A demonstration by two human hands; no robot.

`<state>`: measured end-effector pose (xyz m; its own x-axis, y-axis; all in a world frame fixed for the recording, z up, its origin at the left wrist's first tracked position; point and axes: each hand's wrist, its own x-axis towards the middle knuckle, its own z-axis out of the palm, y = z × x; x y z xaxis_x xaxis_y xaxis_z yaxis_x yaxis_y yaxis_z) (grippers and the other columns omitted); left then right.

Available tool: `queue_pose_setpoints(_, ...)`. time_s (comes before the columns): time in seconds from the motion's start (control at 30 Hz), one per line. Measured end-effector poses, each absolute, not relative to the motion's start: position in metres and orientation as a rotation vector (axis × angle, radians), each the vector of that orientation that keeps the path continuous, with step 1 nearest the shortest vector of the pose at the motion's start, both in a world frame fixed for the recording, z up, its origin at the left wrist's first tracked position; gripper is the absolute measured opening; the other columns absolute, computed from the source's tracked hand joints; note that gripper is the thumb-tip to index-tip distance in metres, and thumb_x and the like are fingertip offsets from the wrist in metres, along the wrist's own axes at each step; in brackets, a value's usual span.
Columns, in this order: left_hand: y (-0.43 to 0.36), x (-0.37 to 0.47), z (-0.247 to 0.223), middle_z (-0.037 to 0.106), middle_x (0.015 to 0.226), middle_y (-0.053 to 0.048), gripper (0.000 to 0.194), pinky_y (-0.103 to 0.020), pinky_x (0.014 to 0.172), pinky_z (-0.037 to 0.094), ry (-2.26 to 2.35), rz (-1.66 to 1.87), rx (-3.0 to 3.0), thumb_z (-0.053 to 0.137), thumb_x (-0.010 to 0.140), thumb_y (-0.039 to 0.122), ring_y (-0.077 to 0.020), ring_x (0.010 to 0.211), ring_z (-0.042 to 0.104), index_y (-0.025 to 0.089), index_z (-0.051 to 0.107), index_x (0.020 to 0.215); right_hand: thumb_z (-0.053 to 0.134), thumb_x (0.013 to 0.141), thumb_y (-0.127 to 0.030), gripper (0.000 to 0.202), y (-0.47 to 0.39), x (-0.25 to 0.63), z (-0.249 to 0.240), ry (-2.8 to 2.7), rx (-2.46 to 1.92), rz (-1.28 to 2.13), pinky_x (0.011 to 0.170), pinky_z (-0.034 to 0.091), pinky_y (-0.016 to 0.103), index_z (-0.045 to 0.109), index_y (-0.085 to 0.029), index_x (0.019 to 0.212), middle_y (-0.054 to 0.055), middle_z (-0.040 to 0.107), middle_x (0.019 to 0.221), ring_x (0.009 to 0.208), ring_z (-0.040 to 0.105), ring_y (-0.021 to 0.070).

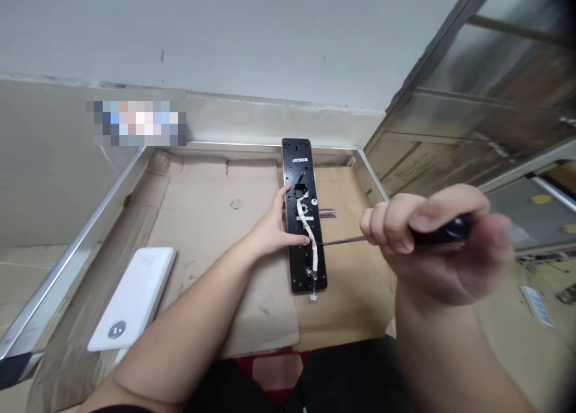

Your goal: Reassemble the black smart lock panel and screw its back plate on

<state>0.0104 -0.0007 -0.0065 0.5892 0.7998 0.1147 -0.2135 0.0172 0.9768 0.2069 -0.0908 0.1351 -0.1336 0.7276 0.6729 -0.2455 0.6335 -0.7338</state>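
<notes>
Item one, a long black panel (pixel 294 221), centre of the frame, lying lengthwise from top to bottom and leaning slightly, its upper end to the left. Small holes and pale labels mark its face; a white-wrapped cable (pixel 308 227) runs down it, ending in a small white connector (pixel 314 296) just past the lower edge.

Item two, a copper-coloured bar (pixel 328 212), projecting from the panel's right side.

Item three, a screwdriver (pixel 443 229), dark handle, thin metal shaft, right of centre. Its shaft reaches the panel's right edge; I cannot tell whether the tip is seated in anything.

Hands, two, bare. My left hand (pixel 270 230) grips the panel by its left edge, thumb laid over the face beside the cable. My right hand (pixel 432 245) is closed around the screwdriver handle, partly blurred.

Surroundings: brown cardboard (pixel 211 203) under the panel, inside a metal-edged frame (pixel 234 144); a white rectangular device (pixel 132 299) with a round silver spot, lower left; a white power strip (pixel 536 305), lower right; a pixelated patch (pixel 139 122), upper left.
</notes>
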Motion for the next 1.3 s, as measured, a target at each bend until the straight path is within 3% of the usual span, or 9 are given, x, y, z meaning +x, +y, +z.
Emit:
queue_pose_setpoints(0.1, -0.001, 0.010, -0.006, 0.041, 0.154, -0.021, 0.129, -0.062, 0.108, 0.046, 0.561, 0.841, 1.329, 0.091, 0.063, 0.017, -0.0384, 0.133, 0.055, 0.035, 0.007, 0.158, 0.066, 0.092, -0.043, 0.031, -0.081, 0.226, 0.143, -1.617, -0.423, 1.073, 0.067, 0.057, 0.040, 0.068, -0.020, 0.072, 0.005, 0.061, 0.077, 0.072, 0.068, 0.0216)
queue_pose_setpoints(0.2, -0.001, 0.010, -0.005, 0.040, 0.155, -0.021, 0.129, -0.062, 0.111, 0.044, 0.560, 0.850, 1.315, 0.092, 0.063, 0.016, -0.0387, 0.134, 0.054, 0.036, 0.007, 0.158, 0.070, 0.087, -0.029, 0.039, -0.067, 0.230, 0.157, -1.816, -0.262, 1.291, 0.075, 0.059, 0.042, 0.050, -0.018, 0.056, 0.006, 0.065, 0.082, 0.090, 0.074, 0.0279)
queue_pose_setpoints(0.3, -0.002, 0.010, -0.005, 0.040, 0.154, -0.021, 0.128, -0.063, 0.109, 0.045, 0.575, 0.841, 1.312, 0.092, 0.063, 0.017, -0.0407, 0.134, 0.054, 0.036, 0.008, 0.158, 0.063, 0.090, -0.020, 0.040, -0.058, 0.224, 0.165, -1.910, -0.054, 1.625, 0.059, 0.055, 0.027, 0.039, -0.020, 0.057, 0.002, 0.067, 0.066, 0.066, 0.072, 0.0164)
queue_pose_setpoints(0.4, -0.002, 0.010, -0.005, 0.040, 0.154, -0.021, 0.128, -0.063, 0.107, 0.047, 0.566, 0.837, 1.311, 0.092, 0.063, 0.017, -0.0417, 0.134, 0.054, 0.036, 0.008, 0.158, 0.061, 0.096, -0.033, 0.045, -0.060, 0.217, 0.164, -1.980, -0.055, 1.711, 0.052, 0.046, 0.022, 0.043, -0.021, 0.057, -0.003, 0.057, 0.050, 0.042, 0.053, 0.0068)
queue_pose_setpoints(0.5, -0.001, 0.010, -0.006, 0.039, 0.155, -0.021, 0.127, -0.063, 0.107, 0.046, 0.546, 0.844, 1.309, 0.091, 0.064, 0.018, -0.0409, 0.134, 0.054, 0.037, 0.008, 0.158, 0.063, 0.094, -0.044, 0.056, -0.065, 0.212, 0.158, -1.941, -0.150, 1.594, 0.048, 0.039, 0.023, 0.035, -0.022, 0.050, -0.008, 0.035, 0.041, 0.036, 0.034, 0.0051)
queue_pose_setpoints(0.67, 0.000, 0.011, -0.009, 0.040, 0.153, -0.021, 0.130, -0.064, 0.105, 0.048, 0.571, 0.853, 1.322, 0.093, 0.062, 0.019, -0.0392, 0.129, 0.058, 0.037, 0.008, 0.158, 0.059, 0.089, -0.028, 0.049, -0.073, 0.204, 0.157, -1.850, -0.188, 1.516, 0.044, 0.028, 0.024, 0.025, -0.023, 0.053, -0.009, 0.022, 0.045, 0.039, 0.019, 0.0059)
queue_pose_setpoints(0.93, 0.000, 0.010, -0.006, 0.043, 0.149, -0.021, 0.131, -0.061, 0.101, 0.052, 0.609, 0.841, 1.308, 0.094, 0.059, 0.018, -0.0398, 0.127, 0.059, 0.037, 0.010, 0.158, 0.057, 0.090, -0.026, 0.045, -0.079, 0.200, 0.153, -1.808, -0.217, 1.432, 0.045, 0.022, 0.026, 0.027, -0.023, 0.056, -0.008, 0.024, 0.049, 0.042, 0.023, 0.0067)
queue_pose_setpoints(1.13, -0.001, 0.009, -0.006, 0.045, 0.149, -0.019, 0.129, -0.061, 0.106, 0.049, 0.604, 0.845, 1.336, 0.093, 0.062, 0.018, -0.0395, 0.132, 0.055, 0.036, 0.010, 0.158, 0.059, 0.097, -0.032, 0.050, -0.074, 0.214, 0.151, -1.835, -0.280, 1.410, 0.047, 0.028, 0.026, 0.032, -0.022, 0.056, -0.007, 0.032, 0.049, 0.043, 0.033, 0.0071)
queue_pose_setpoints(1.3, -0.001, 0.010, -0.009, 0.043, 0.151, -0.019, 0.128, -0.062, 0.108, 0.047, 0.597, 0.869, 1.348, 0.092, 0.061, 0.016, -0.0398, 0.135, 0.053, 0.037, 0.012, 0.159, 0.063, 0.096, -0.034, 0.051, -0.082, 0.215, 0.146, -1.671, -0.390, 1.329, 0.048, 0.028, 0.027, 0.033, -0.021, 0.057, -0.006, 0.032, 0.050, 0.043, 0.032, 0.0075)
